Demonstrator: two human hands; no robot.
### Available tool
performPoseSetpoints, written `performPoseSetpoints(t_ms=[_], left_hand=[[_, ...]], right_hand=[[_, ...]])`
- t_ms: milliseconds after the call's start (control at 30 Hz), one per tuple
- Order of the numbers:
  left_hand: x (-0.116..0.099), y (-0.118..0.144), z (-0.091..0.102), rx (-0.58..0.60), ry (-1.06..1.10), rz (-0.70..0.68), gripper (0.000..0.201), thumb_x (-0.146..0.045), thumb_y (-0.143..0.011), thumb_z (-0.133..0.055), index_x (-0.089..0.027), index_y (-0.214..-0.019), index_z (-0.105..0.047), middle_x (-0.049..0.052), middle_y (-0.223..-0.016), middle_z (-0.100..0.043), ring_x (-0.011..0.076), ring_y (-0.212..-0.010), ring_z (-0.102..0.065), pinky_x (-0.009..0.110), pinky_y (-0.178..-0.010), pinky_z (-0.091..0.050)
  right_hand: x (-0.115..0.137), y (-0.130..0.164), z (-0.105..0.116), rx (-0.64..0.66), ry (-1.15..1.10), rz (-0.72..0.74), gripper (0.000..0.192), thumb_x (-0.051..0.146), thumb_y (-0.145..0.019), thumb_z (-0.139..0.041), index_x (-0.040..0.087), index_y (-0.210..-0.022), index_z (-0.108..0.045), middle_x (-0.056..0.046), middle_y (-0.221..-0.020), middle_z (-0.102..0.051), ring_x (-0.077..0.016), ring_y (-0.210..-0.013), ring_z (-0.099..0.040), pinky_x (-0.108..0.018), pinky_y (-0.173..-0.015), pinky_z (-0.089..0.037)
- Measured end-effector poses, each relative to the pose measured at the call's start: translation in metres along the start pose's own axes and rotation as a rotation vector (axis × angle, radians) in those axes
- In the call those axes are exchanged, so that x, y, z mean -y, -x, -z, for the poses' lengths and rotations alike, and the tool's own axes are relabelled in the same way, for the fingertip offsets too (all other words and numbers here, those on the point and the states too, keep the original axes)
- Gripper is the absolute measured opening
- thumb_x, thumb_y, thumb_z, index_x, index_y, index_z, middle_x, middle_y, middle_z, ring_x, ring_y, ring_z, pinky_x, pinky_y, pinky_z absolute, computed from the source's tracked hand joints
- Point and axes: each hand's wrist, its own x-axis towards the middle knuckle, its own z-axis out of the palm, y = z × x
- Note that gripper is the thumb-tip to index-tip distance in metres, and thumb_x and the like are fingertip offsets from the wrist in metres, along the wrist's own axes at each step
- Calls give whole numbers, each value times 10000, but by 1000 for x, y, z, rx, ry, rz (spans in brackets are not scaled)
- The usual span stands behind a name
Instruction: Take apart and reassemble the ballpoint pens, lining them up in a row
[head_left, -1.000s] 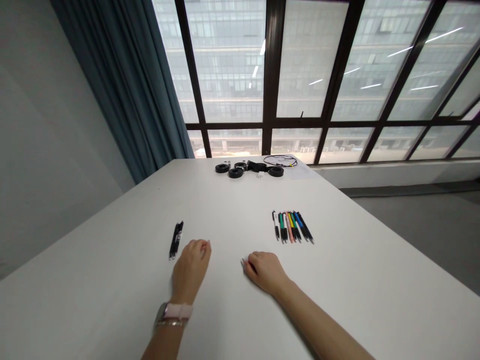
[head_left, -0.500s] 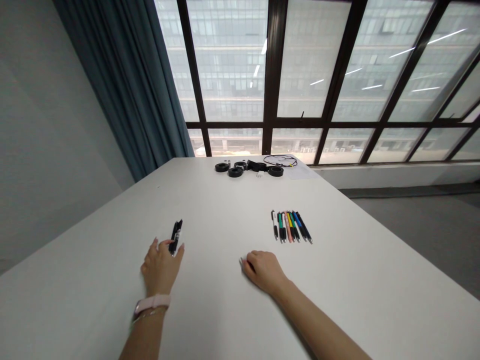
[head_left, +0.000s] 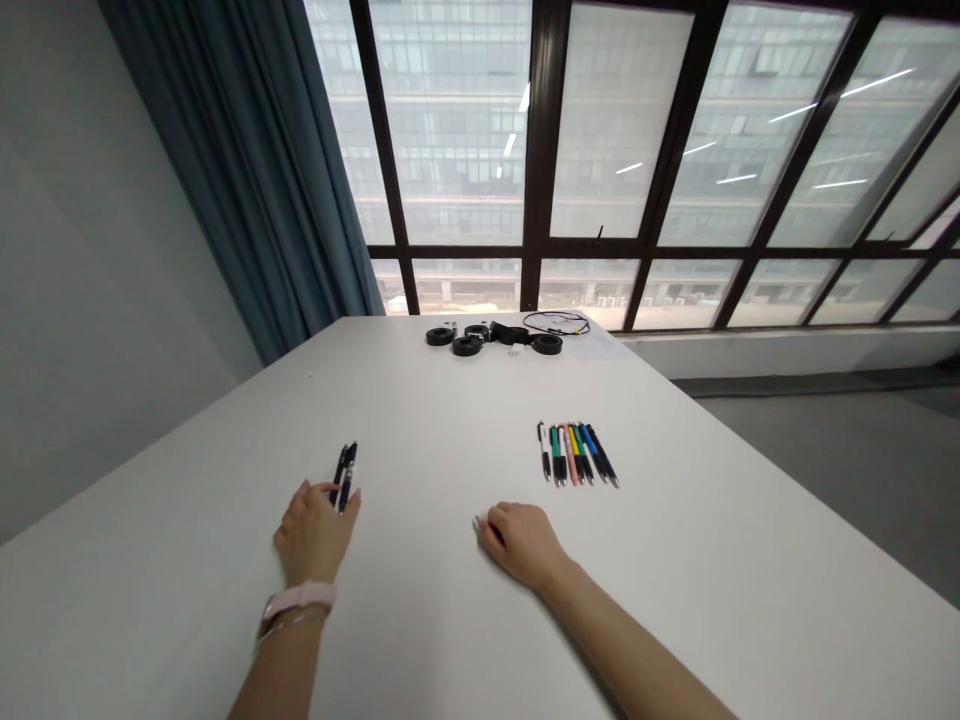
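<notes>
On the left of the white table (head_left: 420,600), my left hand (head_left: 315,535) has thumb and forefinger loosely around two black pens. The left black pen (head_left: 340,468) lies under the forefinger; the right black pen (head_left: 348,480), with white marks, is beside my thumb. Their lower ends are partly covered by my fingers. My right hand (head_left: 523,540) rests on the table, fingers curled into a loose fist, no object visible in it. Beyond it to the right lies a row of several pens (head_left: 574,455) in white, green, pink, yellow, blue and black, side by side.
Several black tape rolls (head_left: 466,346) lie at the far end of the table, with a thin black cable (head_left: 556,333) to their right. Behind stand large windows (head_left: 457,150) with dark frames. A blue curtain (head_left: 247,170) hangs on the left beside a grey wall.
The two black pens have come slightly apart at their upper ends under my left hand. My right hand stays in place; the whole view has shifted slightly.
</notes>
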Motion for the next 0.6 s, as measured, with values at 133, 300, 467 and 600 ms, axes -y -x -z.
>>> performPoseSetpoints(t_ms=[133, 300, 467, 600], left_hand=[[2, 0, -2, 7, -24, 9, 409, -456, -833, -444, -148, -1065, -580, 196, -1304, -492, 333, -1157, -494, 509, -977, -311], [3, 0, -4, 50, -40, 11, 419, -497, -847, -410, -173, -1015, -616, 181, -1369, -440, 349, -1200, -451, 573, -1027, -211], [2, 1, -2, 25, -62, -39, 366, -466, -855, -420, -194, -928, -654, 164, -1377, -440, 336, -1240, -417, 566, -1045, -181], [3, 0, -2, -23, -88, -97, 349, -424, -870, -409, -192, -888, -669, 144, -1375, -457, 330, -1251, -406, 565, -1057, -161]], right_hand=[[0, 0, -1, -11, 12, 8, 321, 285, -947, -389, 180, -790, -650, -39, -769, -690, -133, -679, -621, -240, -595, -325], [0, 1, 1, -18, 15, 8, 308, 280, -935, -400, 178, -771, -640, -33, -763, -692, -135, -669, -624, -245, -570, -303], [1, 0, 2, -17, 12, 7, 315, 280, -939, -391, 177, -775, -640, -39, -763, -691, -133, -666, -621, -246, -568, -297], [1, -1, 1, -7, 5, -1, 316, 283, -943, -391, 175, -784, -641, -42, -770, -690, -134, -674, -622, -245, -578, -303]])
